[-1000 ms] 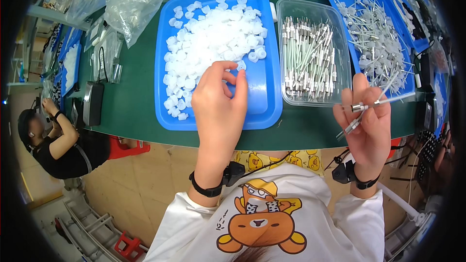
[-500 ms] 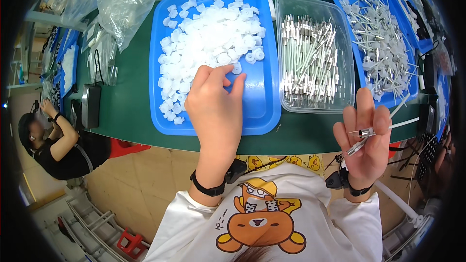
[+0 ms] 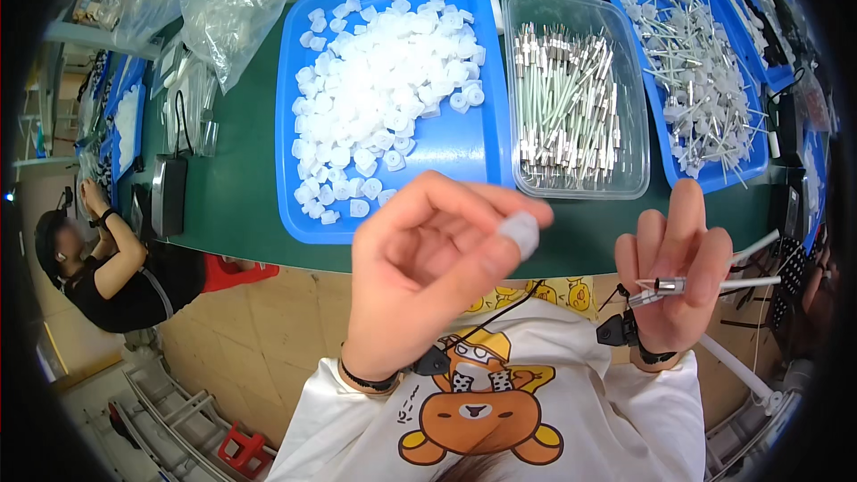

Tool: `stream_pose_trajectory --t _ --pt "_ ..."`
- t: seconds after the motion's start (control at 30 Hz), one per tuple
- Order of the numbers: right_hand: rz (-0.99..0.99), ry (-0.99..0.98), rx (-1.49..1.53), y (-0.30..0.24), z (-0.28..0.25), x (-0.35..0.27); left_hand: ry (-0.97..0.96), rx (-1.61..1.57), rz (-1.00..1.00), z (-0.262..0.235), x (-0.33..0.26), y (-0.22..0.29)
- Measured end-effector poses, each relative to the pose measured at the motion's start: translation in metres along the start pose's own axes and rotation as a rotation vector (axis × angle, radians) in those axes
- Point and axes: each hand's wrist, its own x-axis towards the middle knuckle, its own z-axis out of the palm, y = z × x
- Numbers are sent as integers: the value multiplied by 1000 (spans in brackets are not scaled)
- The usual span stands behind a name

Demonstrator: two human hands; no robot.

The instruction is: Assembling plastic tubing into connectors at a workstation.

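A small translucent white plastic cap (image 3: 521,234) is pinched between the thumb and fingertips of my left hand (image 3: 415,272), in front of the large blue tray (image 3: 451,145). That tray bears a heap of similar caps (image 3: 384,62). To the right, my right hand (image 3: 676,259) is closed around two thin pale rods with shiny metal ends (image 3: 669,286). Their metal ends point toward my left hand, and thin wires stick out of them. Behind my right hand, a clear plastic box (image 3: 580,190) contains many similar metal-ended rods (image 3: 567,107).
A second blue tray (image 3: 714,180) at the right bears rods with white caps on them. Clear plastic bags (image 3: 245,9) lie at the back left, near a dark box-shaped device (image 3: 168,194). Another person (image 3: 112,254) sits at the far left.
My left hand has lifted a cap out of the blue tray and moved it right and toward me. My right hand has lowered slightly, its rods now turned closer to level.
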Motion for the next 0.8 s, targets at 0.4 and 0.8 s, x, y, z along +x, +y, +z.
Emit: stream_pose_trajectory --t 0.4,0.8 --pt "-67 -35 8 0 14 -13 -247 -364 -57 15 -15 -16" --pt "-147 -449 -94 4 -10 -8 -380 -340 -42 9 -15 -19"
